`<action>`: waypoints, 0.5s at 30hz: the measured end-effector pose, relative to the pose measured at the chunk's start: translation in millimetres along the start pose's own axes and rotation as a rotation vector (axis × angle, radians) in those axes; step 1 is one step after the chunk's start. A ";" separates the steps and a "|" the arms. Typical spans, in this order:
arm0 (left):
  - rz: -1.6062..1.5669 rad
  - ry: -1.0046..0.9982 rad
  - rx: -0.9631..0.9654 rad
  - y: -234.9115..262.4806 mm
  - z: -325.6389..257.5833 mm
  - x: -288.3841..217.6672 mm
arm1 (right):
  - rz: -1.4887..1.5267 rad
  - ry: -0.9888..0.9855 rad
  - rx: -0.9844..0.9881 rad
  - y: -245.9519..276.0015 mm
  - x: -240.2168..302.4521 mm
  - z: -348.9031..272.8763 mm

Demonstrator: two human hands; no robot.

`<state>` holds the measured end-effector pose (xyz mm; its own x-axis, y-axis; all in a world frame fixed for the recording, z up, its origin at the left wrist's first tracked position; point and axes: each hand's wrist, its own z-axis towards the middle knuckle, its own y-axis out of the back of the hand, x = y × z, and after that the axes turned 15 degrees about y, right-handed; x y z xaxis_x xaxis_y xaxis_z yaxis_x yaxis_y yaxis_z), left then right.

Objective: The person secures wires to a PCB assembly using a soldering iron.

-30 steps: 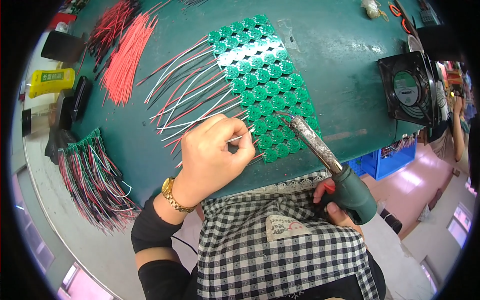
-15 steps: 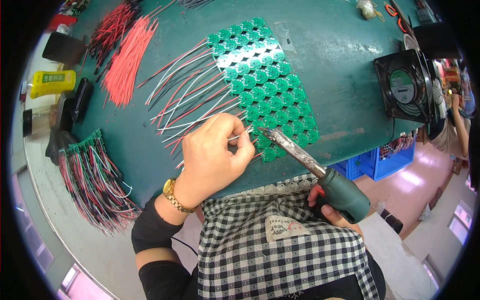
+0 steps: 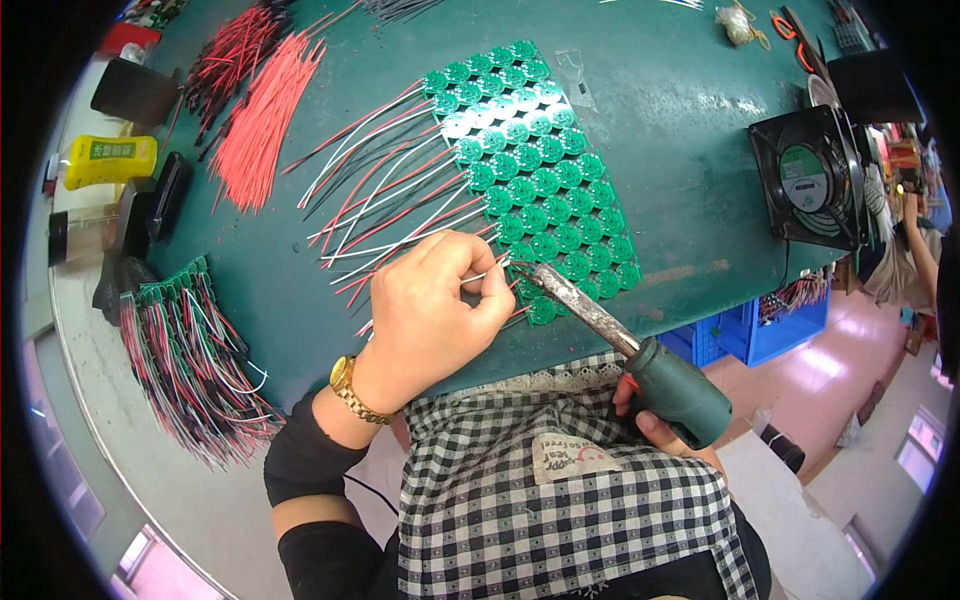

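Observation:
A panel of round green circuit boards [image 3: 552, 180] lies on the green work surface, with red, white and black wires [image 3: 385, 190] trailing from its left edge. My left hand [image 3: 435, 305] pinches a white wire [image 3: 476, 277] between thumb and forefinger close to that edge. From the right, my right hand [image 3: 650, 420] grips the dark green handle of a soldering iron [image 3: 600, 322]. The iron's tip meets the panel's lower left edge, right beside the pinched wire's end; whether they touch is too small to tell.
Bundles of loose red wires [image 3: 265, 125] lie at the far left. Wired boards [image 3: 190, 350] hang over the left table edge near a yellow bottle [image 3: 108, 162]. A black fan [image 3: 808, 180] stands at right, above blue crates [image 3: 765, 325]. Orange-handled scissors [image 3: 790, 38] lie far right.
The soldering iron's tip has shifted slightly left and down, toward the wire end at the panel's edge. My left hand keeps its pinch. The whole view has shifted slightly.

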<state>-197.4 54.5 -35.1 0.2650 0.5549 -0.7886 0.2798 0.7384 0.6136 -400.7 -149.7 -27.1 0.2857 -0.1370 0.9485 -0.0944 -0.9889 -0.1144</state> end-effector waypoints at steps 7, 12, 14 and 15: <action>0.003 -0.001 -0.006 1.7 0.2 0.1 | -0.123 0.222 0.050 1.8 -7.2 5.9; 0.059 -0.007 0.005 3.0 1.8 -0.9 | -0.091 0.221 -0.002 0.5 0.2 7.8; 0.056 -0.027 0.006 3.5 1.4 0.9 | -0.042 0.170 -0.041 -5.6 6.1 4.5; 0.055 -0.026 0.004 3.8 1.1 1.5 | 0.008 0.120 -0.082 -7.7 7.4 2.8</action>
<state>-194.9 57.8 -34.0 0.3039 0.5848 -0.7521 0.2680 0.7051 0.6565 -395.2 -143.2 -20.1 0.1689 -0.1325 0.9767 -0.1749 -0.9792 -0.1026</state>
